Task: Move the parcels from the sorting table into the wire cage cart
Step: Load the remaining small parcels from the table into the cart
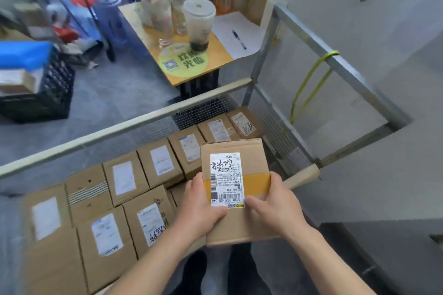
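Observation:
I hold a brown cardboard parcel (249, 165) with a white shipping label and a yellow tape band above the wire cage cart (153, 115). My left hand (201, 203) grips its left edge, thumb on top near the label. My right hand (275, 206) grips its right edge, thumb on the lower label. Several labelled parcels (124, 177) lie in rows on the cart's floor below and to the left of the held one. The sorting table is out of view.
A small yellow table (223, 55) with cups, bottles, paper and a pen stands beyond the cart. A black crate (55, 93) sits on the floor at left. A yellow-green cord (309, 81) hangs from the cart's right frame. A grey wall is at right.

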The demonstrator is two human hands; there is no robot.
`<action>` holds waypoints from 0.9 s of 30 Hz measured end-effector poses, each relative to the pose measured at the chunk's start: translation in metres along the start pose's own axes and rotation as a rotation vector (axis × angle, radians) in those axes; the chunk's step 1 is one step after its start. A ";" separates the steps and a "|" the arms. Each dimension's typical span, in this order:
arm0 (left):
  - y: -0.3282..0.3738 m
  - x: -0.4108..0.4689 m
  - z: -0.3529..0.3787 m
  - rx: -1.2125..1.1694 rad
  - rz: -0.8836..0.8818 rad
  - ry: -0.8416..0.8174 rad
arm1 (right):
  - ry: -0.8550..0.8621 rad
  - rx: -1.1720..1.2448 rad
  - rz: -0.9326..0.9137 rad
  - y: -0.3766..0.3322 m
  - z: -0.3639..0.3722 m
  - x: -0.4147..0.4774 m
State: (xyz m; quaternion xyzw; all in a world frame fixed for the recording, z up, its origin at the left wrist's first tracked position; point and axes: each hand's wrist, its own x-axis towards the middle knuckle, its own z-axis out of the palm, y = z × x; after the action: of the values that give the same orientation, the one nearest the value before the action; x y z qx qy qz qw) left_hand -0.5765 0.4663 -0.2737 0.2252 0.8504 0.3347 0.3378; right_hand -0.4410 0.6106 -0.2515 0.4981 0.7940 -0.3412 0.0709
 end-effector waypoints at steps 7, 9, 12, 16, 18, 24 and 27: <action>-0.028 0.034 0.018 -0.052 -0.235 0.117 | -0.136 -0.179 -0.136 -0.011 0.034 0.077; -0.038 0.041 0.022 -0.061 -0.293 0.134 | -0.187 -0.218 -0.178 -0.014 0.048 0.093; -0.051 0.050 0.023 -0.093 -0.346 0.178 | -0.225 -0.257 -0.226 -0.022 0.066 0.114; -0.066 0.062 0.012 -0.168 -0.403 0.201 | -0.260 -0.308 -0.282 -0.042 0.085 0.137; -0.073 0.067 0.008 -0.186 -0.418 0.199 | -0.272 -0.340 -0.306 -0.050 0.093 0.145; -0.089 0.081 0.000 -0.226 -0.460 0.229 | -0.252 -0.341 -0.357 -0.065 0.108 0.161; -0.098 0.088 -0.004 -0.228 -0.461 0.235 | -0.230 -0.326 -0.381 -0.070 0.115 0.163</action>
State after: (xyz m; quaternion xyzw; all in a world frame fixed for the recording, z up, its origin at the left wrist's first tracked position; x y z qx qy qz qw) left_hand -0.6539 0.4520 -0.3788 -0.0538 0.8695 0.3663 0.3270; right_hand -0.6066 0.6418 -0.3790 0.2795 0.9045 -0.2706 0.1744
